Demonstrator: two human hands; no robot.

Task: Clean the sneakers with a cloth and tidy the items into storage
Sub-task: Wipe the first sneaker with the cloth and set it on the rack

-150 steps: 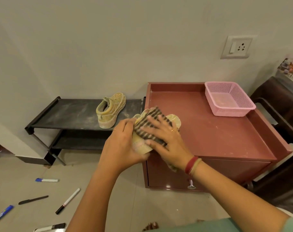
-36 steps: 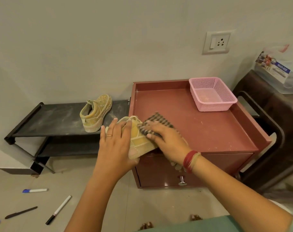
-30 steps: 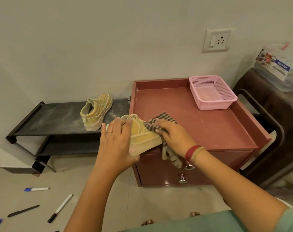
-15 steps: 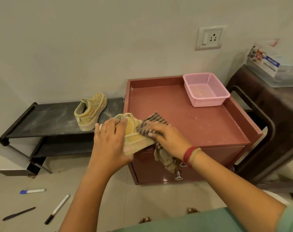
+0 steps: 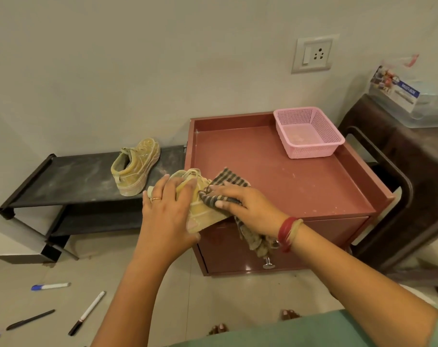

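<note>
On the floor at the near left lie scattered pens [image 5: 86,313], at least one with a blue cap; any print on them is too small to read.

Above the front left corner of the cabinet [image 5: 300,194], the left hand [image 5: 168,216] grasps a yellowish sneaker [image 5: 203,211], fingers wrapped over its top and left side. The shoe hangs partly past the cabinet's front edge, and its long axis runs roughly near to far, one end towards the person and the laced opening towards the wall. The right hand [image 5: 248,209] is at the shoe's right side and holds a striped cloth [image 5: 228,182] against it, with thumb and fingers bent over the fabric. The loose end of the cloth hangs below the wrist in front of the drawer. The coming wipe most likely depends on this: the cloth touches the right flank of the shoe, so the right hand is the nearer one for rubbing along its length while the left steadies it.

Farther left, a second sneaker [image 5: 135,166] stands on the top shelf of a black rack [image 5: 70,181], near its right end and well apart from both hands. A pink basket [image 5: 310,146] sits at the cabinet's far right corner. No brand shows on either shoe. The one readable label is "MULTI-BOX", on a clear box [image 5: 410,96] at the far right.
</note>
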